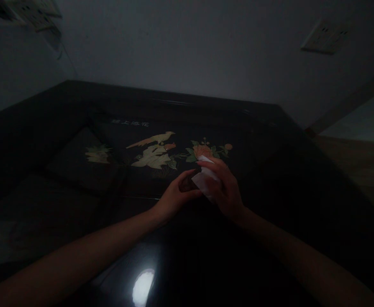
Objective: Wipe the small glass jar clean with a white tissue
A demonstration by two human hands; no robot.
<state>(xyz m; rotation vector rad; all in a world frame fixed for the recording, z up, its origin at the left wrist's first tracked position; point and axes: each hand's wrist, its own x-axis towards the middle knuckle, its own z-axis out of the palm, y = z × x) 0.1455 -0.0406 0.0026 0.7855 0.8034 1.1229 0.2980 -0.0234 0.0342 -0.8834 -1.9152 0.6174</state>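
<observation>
My left hand is curled around a small dark brownish object, its thumb and fingers on either side. In this dim light I cannot make out its kind. My right hand grips a white tissue, pressing it against or close beside the dark object. Part of that object is hidden behind the tissue and fingers. Both hands are low over a glossy black tabletop, near its inlaid panel.
The panel carries a bird inlay, a peony inlay and pale lettering. A pale wall stands behind the table, with sockets at upper right. A bright reflection lies on the near surface.
</observation>
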